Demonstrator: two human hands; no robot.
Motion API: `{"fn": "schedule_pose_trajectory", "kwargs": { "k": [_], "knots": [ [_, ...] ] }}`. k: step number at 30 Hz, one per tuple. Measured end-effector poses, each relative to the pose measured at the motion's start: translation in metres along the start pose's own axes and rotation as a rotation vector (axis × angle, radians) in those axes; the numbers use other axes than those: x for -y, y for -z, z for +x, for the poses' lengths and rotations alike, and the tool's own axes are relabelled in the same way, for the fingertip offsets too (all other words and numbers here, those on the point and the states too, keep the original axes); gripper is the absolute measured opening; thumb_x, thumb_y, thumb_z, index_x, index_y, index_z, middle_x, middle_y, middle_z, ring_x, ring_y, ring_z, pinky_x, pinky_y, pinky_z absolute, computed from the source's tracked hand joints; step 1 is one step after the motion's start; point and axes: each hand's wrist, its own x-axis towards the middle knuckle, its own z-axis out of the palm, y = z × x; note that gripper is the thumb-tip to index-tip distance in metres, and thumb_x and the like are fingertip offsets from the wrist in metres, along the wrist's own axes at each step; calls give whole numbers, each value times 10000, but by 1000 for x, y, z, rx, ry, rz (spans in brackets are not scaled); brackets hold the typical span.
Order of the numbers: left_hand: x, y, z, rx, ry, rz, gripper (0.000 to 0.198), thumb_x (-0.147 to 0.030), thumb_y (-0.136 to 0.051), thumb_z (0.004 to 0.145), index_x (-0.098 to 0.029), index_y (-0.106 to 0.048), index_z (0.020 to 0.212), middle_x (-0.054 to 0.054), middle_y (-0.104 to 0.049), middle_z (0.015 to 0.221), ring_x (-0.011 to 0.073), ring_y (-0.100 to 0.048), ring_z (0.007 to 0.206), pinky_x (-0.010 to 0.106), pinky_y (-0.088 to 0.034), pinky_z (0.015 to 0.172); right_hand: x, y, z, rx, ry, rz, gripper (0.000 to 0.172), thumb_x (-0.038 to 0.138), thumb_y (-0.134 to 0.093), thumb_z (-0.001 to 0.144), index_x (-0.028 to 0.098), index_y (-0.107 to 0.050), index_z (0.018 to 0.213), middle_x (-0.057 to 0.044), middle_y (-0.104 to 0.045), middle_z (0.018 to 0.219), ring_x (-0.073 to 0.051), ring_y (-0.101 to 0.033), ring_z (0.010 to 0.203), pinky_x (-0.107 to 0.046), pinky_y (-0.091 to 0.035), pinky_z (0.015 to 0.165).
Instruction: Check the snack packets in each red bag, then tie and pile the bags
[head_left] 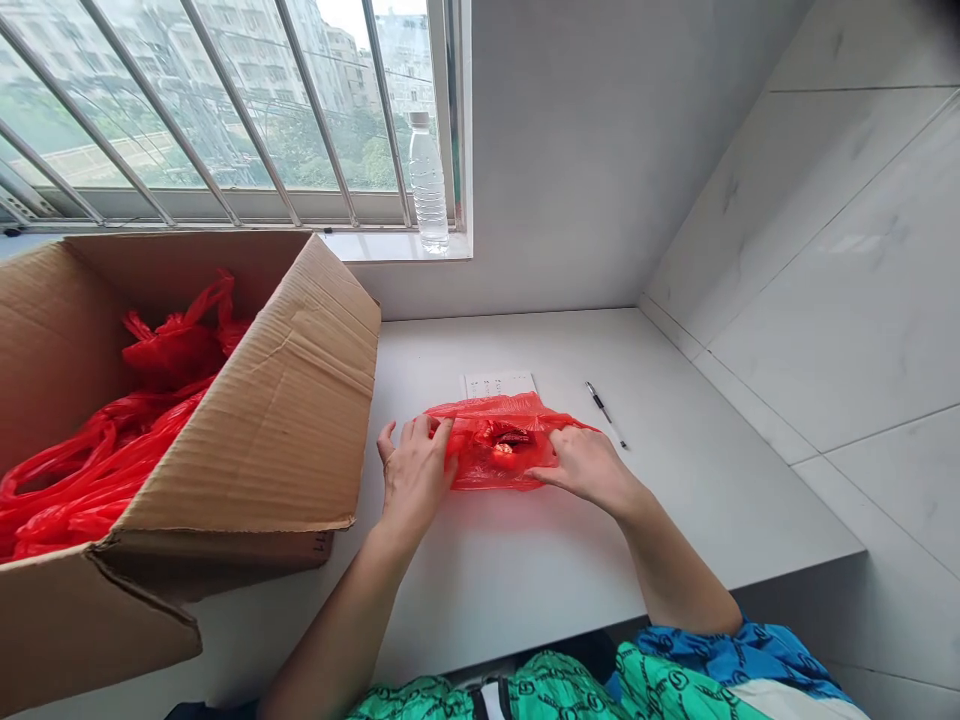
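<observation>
One red bag, held by left grip near carton edge and right grip, table extending rightward

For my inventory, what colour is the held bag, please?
The bag is red, best in the head view.

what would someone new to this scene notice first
Probably the vivid red plastic bag on the white tabletop, its mouth spread by the left hand and the right hand. Next, the large open cardboard box at the left, with more red plastic bags inside. Then perhaps the clear water bottle standing on the sill by the barred window.
</observation>
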Motion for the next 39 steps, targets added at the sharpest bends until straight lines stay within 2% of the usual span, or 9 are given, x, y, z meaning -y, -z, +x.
{"fn": "schedule_pose_trajectory", "kwargs": {
  "k": [4, 9, 14, 18, 23, 27, 30, 35, 39],
  "knots": [
    [-8, 4, 2, 23, -174, -82, 419, -104, -537, 826, -330, -672, 1151, 59, -611, 1318, 282, -575, 1167, 605, -88, 1175, 14, 8, 8, -217, 167, 226, 178, 349, -547, 968, 241, -673, 1032, -32, -727, 904, -195, -661, 831, -330, -497, 754],
    [-17, -4, 2, 46, -187, -185, 251, -310, -502, 958, -305, -693, 1120, 33, -740, 963, 237, -656, 961, 563, -82, 1194, 6, -8, 22, -256, 158, 203, 282, 346, -524, 976, 215, -630, 1201, -89, -688, 1072, -253, -619, 1052, -406, -497, 940],
    [-14, -11, 1, 56, -72, -187, 279, -383, -487, 961, -261, -687, 1114, 4, -674, 604, 224, -661, 741, 538, -214, 1132, -18, -32, 27, -154, -6, -96, 699, 337, -711, 839, 79, -434, 1428, -221, -569, 1214, -372, -544, 1163, -515, -476, 978],
    [-9, -13, -2, 94, -32, -130, 415, -440, -617, 856, -228, -620, 1213, 26, -670, 623, 275, -656, 797, 556, -272, 1068, -21, -34, 22, -103, 7, -116, 858, 302, -765, 773, 149, -330, 1496, -208, -521, 1306, -375, -525, 1206, -512, -484, 971],
    [-2, -14, -4, 158, -45, -72, 579, -417, -737, 759, -232, -575, 1284, 120, -707, 1052, 342, -613, 1045, 628, -174, 1120, -8, -20, 19, -132, 69, -129, 527, 277, -696, 841, 212, -538, 1339, -139, -621, 1167, -343, -556, 1130, -528, -459, 967],
    [-4, -12, -1, 193, -87, -91, 560, -378, -734, 786, -264, -573, 1310, 102, -687, 1139, 328, -600, 1087, 622, -144, 1142, 9, -19, 20, -176, 226, 57, 229, 218, -555, 948, 241, -648, 1156, -75, -666, 1128, -243, -595, 1041, -407, -499, 914],
    [-7, -14, -1, 175, -76, -117, 446, -378, -647, 871, -277, -580, 1300, 89, -694, 1155, 312, -606, 1077, 619, -154, 1140, 15, -30, 18, -42, 297, 164, 253, 198, -546, 951, 239, -639, 1183, -56, -678, 1114, -210, -627, 997, -321, -549, 765],
    [-7, -21, -3, 197, -48, -106, 398, -312, -651, 859, -286, -605, 1254, 87, -708, 1127, 317, -607, 1056, 620, -207, 1119, 12, -42, 15, 80, 290, 183, 445, 182, -624, 890, 247, -568, 1326, -64, -647, 1251, -225, -628, 1112, -358, -563, 887],
    [-5, -22, -4, 181, -54, -140, 424, -284, -675, 826, -301, -612, 1245, 83, -702, 1124, 319, -610, 1039, 631, -226, 1109, 11, -34, 14, 132, 268, 211, 545, 138, -632, 854, 261, -535, 1376, -66, -618, 1308, -222, -640, 1115, -337, -578, 852]
  ]
}}
